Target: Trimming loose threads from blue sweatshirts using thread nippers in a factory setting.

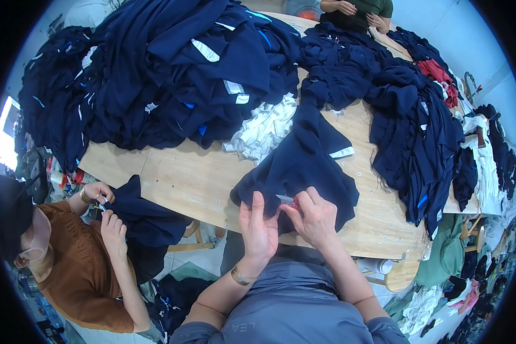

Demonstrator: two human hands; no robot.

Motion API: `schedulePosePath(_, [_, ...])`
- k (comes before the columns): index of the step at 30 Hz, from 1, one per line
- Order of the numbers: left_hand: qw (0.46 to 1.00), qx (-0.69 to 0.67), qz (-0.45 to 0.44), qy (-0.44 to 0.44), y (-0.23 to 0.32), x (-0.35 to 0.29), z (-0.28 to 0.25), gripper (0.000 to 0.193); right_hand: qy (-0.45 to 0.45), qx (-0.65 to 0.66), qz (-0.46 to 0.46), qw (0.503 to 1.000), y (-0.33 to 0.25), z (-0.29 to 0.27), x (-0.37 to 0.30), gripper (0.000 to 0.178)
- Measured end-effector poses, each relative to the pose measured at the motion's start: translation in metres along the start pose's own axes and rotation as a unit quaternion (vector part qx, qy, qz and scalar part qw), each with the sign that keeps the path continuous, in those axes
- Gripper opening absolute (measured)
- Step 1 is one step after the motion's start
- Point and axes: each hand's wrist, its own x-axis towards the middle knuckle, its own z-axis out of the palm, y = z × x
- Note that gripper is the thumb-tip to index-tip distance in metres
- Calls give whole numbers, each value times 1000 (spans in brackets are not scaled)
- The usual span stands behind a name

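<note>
A dark navy garment (pixel 292 166) lies spread at the table's front edge, a white label showing at its right side. My left hand (pixel 259 226) is at its near edge, thumb raised against the cloth and fingers curled beneath, pinching it. Closed in my right hand (pixel 313 217) is a pair of small thread snips (pixel 285 199) with a metal blade and red handle. The blade points left over the fabric, close to my left thumb. My right palm hides most of the handle.
A tall heap of navy garments (pixel 183 74) covers the table's far left, beside a pile of white labels (pixel 264 129). More navy garments (pixel 413 126) lie right. A co-worker in brown (pixel 80 269) handles navy cloth at left; another person in green (pixel 358 14) is across the wooden table (pixel 183 178).
</note>
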Motion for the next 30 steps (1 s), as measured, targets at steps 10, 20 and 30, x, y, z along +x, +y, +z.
schedulePosePath(10, [1000, 19, 3, -3, -1, 0, 0, 21, 15, -8, -29, 999, 3, 3, -7, 35])
schedulePosePath(20, [998, 59, 35, -13, -6, -3, -4, 27, -7, 0, -8, 1000, 0, -4, -6, 30])
schedulePosePath(30, [996, 60, 56, -19, -10, -6, -1, 19, -14, -13, -14, 1000, 2, -8, -4, 31])
